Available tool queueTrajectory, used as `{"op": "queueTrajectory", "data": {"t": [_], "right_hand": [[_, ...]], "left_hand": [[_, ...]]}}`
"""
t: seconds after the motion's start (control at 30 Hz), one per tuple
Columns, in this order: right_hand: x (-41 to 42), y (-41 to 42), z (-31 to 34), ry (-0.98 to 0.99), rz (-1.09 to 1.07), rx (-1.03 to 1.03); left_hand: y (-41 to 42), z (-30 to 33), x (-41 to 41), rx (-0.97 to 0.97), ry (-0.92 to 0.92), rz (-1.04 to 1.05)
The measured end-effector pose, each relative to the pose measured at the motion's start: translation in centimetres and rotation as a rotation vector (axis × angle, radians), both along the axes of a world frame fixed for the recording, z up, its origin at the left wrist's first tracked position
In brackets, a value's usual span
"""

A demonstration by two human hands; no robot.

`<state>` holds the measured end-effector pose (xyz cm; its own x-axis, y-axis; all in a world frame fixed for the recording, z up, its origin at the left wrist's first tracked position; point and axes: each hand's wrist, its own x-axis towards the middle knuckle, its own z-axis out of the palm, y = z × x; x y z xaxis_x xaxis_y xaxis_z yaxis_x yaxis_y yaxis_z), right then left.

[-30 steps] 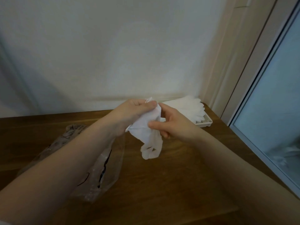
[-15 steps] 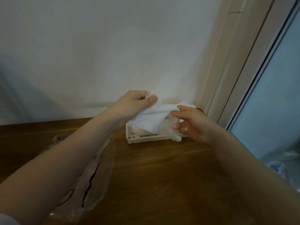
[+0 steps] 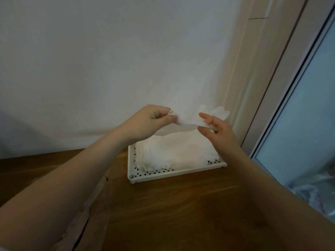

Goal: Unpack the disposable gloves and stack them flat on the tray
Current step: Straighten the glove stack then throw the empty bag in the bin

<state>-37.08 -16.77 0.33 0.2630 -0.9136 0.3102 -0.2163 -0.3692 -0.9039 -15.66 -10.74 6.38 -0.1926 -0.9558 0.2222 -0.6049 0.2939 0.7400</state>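
My left hand (image 3: 151, 122) pinches the cuff end of a thin, translucent white disposable glove (image 3: 188, 120) between thumb and curled fingers; my right hand (image 3: 214, 129) pinches the same glove nearer its finger end. The glove is held stretched between both hands, in the air above the white perforated plastic tray (image 3: 168, 175). The tray stands on the brown wooden table (image 3: 172, 211), close to the white wall (image 3: 108, 60), and already carries a flat stack of white gloves (image 3: 174, 154).

Risks, as I judge them: the film is light and limp, so releasing one end early would let it fold on itself or drift off the stack. Lowering it skewed would leave fingers hanging over the tray's rim. A drag across the pile could ruffle the upper layers.

Limits of view: the held glove blends with the wall behind it, so its outline is faint and only its finger tips show clearly, beyond my right hand. Whether I hold one glove or several I cannot tell. The far edge of the tray is hidden by the stack and my hands. The clear plastic bag with dark print (image 3: 81, 220) lies under my left forearm, mostly covered and cut off by the lower edge; its contents cannot be made out.
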Motion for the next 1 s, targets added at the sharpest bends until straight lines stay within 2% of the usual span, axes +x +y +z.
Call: {"op": "queueTrajectory", "data": {"t": [0.13, 0.23, 0.4, 0.47, 0.53, 0.63, 0.7, 0.73, 0.8, 0.9, 1.0], "right_hand": [[-0.5, -2.5, -1.3, 0.314, -0.025, -0.169], [-0.8, -2.8, -2.9, 0.497, -0.045, -0.168], [-1.1, -2.8, -4.6, 0.925, -0.022, -0.111], [-1.3, -2.3, -4.2, 0.966, 0.005, -0.069], [-1.4, -2.2, -3.7, 0.933, -0.044, -0.15], [-0.1, -1.5, -2.4, 0.747, -0.195, -0.35], [2.2, -0.9, -1.5, 0.616, -0.202, -0.477], [3.5, -0.8, -1.2, 0.627, -0.172, -0.488], [5.8, -1.1, -1.8, 0.73, -0.039, -0.438], [7.1, -2.0, -4.4, 0.965, 0.23, -0.368], [5.7, -2.9, -6.0, 1.209, 0.253, -0.28]], "left_hand": [[-1.2, -2.0, 1.3, -0.083, -0.191, -0.023], [-1.8, -5.3, 3.1, -0.075, -0.41, -0.083], [-1.7, -8.2, 3.9, 0.148, -0.579, -0.137], [-1.6, -8.4, 3.9, 0.221, -0.609, -0.138], [-1.7, -8.3, 4.0, 0.235, -0.59, -0.087], [-2.0, -7.6, 3.3, -0.028, -0.617, 0.025], [-2.4, -7.3, 2.2, -0.148, -0.681, 0.066], [-2.7, -7.2, 1.4, -0.179, -0.726, 0.061], [-3.0, -7.7, -0.1, -0.142, -0.804, 0.038], [-3.2, -9.7, -0.3, 0.056, -0.9, 0.02], [-2.8, -11.2, 1.0, 0.182, -1.026, 0.026]]}}
